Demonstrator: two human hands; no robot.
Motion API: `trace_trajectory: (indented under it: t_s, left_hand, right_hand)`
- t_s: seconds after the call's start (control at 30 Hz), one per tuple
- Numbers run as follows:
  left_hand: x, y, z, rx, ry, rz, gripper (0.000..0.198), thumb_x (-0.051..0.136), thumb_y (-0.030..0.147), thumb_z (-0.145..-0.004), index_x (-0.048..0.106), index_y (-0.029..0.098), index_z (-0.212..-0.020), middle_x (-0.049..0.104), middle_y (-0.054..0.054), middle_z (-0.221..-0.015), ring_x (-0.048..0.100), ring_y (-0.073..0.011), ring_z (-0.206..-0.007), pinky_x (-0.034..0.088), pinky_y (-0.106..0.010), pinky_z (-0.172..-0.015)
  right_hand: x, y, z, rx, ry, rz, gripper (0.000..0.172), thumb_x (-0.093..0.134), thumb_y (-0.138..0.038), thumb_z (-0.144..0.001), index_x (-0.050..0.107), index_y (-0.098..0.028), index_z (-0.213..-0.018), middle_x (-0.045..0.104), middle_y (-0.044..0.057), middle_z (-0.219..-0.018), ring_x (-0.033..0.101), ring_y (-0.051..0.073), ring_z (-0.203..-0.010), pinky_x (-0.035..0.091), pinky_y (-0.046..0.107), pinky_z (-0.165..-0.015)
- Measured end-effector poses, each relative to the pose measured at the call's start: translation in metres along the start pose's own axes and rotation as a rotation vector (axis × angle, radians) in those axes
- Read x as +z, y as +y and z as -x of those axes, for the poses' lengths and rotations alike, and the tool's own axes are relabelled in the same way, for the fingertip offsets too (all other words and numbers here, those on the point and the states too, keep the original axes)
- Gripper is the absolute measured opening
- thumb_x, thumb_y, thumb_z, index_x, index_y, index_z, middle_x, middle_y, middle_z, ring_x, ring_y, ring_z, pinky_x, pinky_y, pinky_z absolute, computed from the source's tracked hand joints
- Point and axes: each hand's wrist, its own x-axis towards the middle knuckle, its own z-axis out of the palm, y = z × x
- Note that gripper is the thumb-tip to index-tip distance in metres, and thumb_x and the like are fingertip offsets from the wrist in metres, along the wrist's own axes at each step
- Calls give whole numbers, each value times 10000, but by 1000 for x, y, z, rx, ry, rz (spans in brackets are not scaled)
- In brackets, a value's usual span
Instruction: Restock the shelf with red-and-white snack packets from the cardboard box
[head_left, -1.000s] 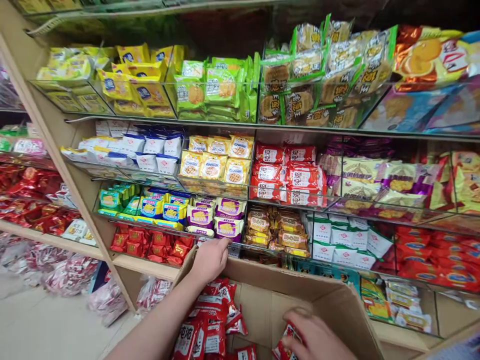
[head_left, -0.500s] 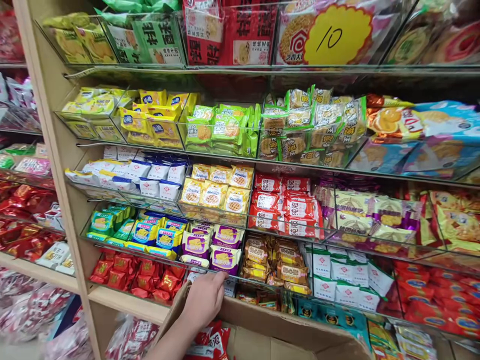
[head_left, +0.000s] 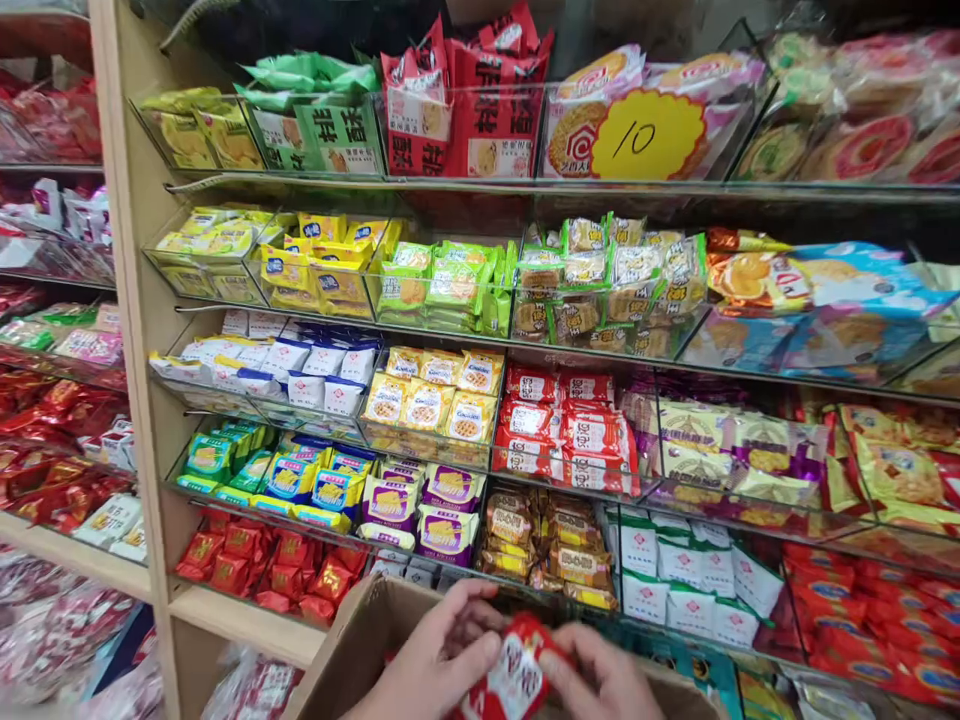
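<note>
At the bottom centre, above the cardboard box (head_left: 346,640), both my hands are on a red and white snack packet (head_left: 519,668). My left hand (head_left: 439,655) has its fingers curled and its thumb against the packet's left side. From the other side my right hand (head_left: 600,680) grips the packet's right edge with thumb and fingers. The packet looks like the red snack packets (head_left: 566,425) in a compartment on the shelf above. The inside of the box is mostly hidden behind my hands.
Shelves with clear-fronted compartments of wrapped snacks rise behind the box. A yellow price tag (head_left: 649,135) marked 10 hangs at the top. Just beyond the box stand brown snack packets (head_left: 574,550), white packets (head_left: 671,580) and red-wrapped sweets (head_left: 259,565). A wooden upright (head_left: 127,300) divides the shelves.
My left hand has drawn back from the box's far rim to the packet. My right hand has come into view, and the red packet is now held up. The view has shifted slightly upward.
</note>
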Motion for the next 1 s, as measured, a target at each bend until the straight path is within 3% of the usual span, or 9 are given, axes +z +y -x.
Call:
trace_trajectory:
  t_s: [0.07, 0.23, 0.37, 0.5, 0.7, 0.8, 0.87, 0.93, 1.0]
  left_hand:
    - [12, 8, -2, -51, -55, 146, 492, 667, 390, -660, 490, 172, -1064, 639, -70, -903, 591, -173, -813, 454, -287, -735]
    - [20, 4, -17, -161, 29, 350, 455, 737, 367, -579, 572, 132, -932, 669, -63, -829, 601, -136, -683, 464, -253, -664]
    - [22, -7, -22, -141, 13, 341, 424, 739, 319, -590, 588, 141, -944, 677, -44, -822, 603, -132, -702, 467, -245, -682]
    - [28, -11, -19, -126, -56, 277, 401, 704, 314, -640, 583, 150, -986, 667, -54, -910, 598, -149, -793, 461, -251, -737]
    - [45, -19, -7, 5, 203, 169, 328, 518, 416, -786, 499, 213, -1043, 604, -53, -1063, 562, -184, -942, 444, -280, -829]
    - [34, -13, -4, 67, 229, -22, 321, 418, 422, -834, 468, 234, -1090, 560, -61, -1129, 534, -191, -999, 438, -295, -859]
    - [13, -4, -8, 154, 230, -284, 308, 400, 378, -848, 465, 252, -1121, 525, -58, -1169, 486, -199, -1072, 400, -318, -913]
    - [-13, 1, -17, 280, 244, -611, 246, 454, 338, -824, 530, 253, -1041, 527, -56, -1141, 444, -223, -1104, 343, -361, -957]
    - [-35, -2, -27, 305, 252, -821, 205, 446, 312, -826, 552, 233, -983, 554, -63, -1058, 477, -223, -1037, 373, -372, -909]
  right_hand:
    - [-4, -12, -2, 2, 83, -266, 335, 542, -499, -723, 585, -168, -705, 585, 18, -605, 512, 141, -540, 395, 238, -497]
    - [0, -12, -8, 94, 189, -650, 319, 645, -453, -671, 614, -149, -760, 599, 16, -629, 491, 113, -549, 396, 211, -494]
    - [3, 3, -11, 77, 247, -683, 326, 642, -448, -680, 624, -178, -861, 620, 16, -751, 502, 127, -645, 422, 226, -558]
    - [6, 8, -12, 70, 300, -647, 293, 627, -448, -697, 620, -156, -725, 587, 7, -638, 503, 129, -616, 419, 234, -586]
    - [39, -4, -3, 4, 117, -924, 415, 695, -399, -644, 538, -211, -979, 631, 64, -958, 583, 206, -877, 454, 343, -794]
    - [30, -16, 0, -26, 133, -828, 432, 676, -450, -641, 542, -188, -959, 642, 92, -939, 595, 229, -871, 466, 360, -795]
    - [2, -33, -2, -71, 201, -600, 426, 616, -465, -697, 530, -188, -1009, 632, 102, -967, 592, 233, -882, 480, 352, -775]
    - [-39, -58, -10, -207, 353, -208, 396, 526, -431, -779, 495, -196, -1096, 608, 103, -1011, 579, 227, -897, 478, 346, -774]
    - [-81, -87, -28, -472, 553, 303, 349, 454, -362, -831, 485, -181, -1128, 566, 109, -1059, 536, 233, -938, 443, 367, -814]
